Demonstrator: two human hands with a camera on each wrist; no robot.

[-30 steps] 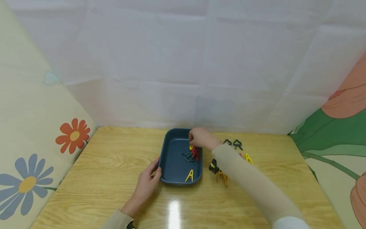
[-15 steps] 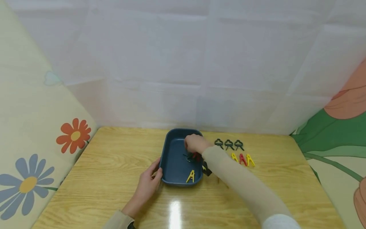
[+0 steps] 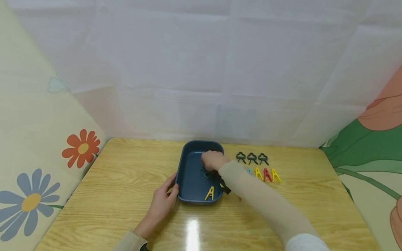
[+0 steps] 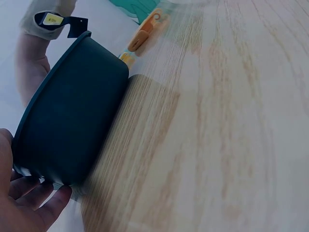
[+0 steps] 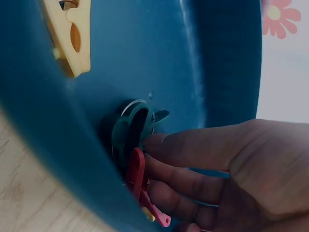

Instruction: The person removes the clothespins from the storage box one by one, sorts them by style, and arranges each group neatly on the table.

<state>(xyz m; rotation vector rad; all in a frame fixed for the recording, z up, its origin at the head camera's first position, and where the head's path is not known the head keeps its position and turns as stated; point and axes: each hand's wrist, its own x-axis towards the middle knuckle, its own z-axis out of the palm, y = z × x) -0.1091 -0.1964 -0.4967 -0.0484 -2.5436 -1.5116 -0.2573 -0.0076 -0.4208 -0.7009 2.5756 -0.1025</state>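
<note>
A deep blue tray (image 3: 189, 183) rests on the table, its left side gripped by my left hand (image 3: 161, 198); in the left wrist view those fingertips curl at its lower edge. My right hand (image 3: 213, 161) reaches down inside the tray's right side. Its thumb and forefinger pinch a dark green clip (image 5: 130, 126), as the right wrist view shows. Against those fingers leans a red clothespin (image 5: 138, 171), with a bit of yellow under it. Another yellow clothespin (image 3: 210, 193) lies apart at the tray's near end.
Right of the tray, three dark green clips (image 3: 252, 158) form a row. Nearer lie a red clothespin (image 3: 267, 175), two yellow ones and a blue one (image 3: 249, 170), partly behind the right sleeve. An orange clip (image 4: 145, 31) lies beyond the tray. A white cloth hangs behind the table.
My right hand has shifted left and lower into the tray, onto the green clip. The sleeve has moved off the rows of clips at right. My left hand has stayed on the tray.
</note>
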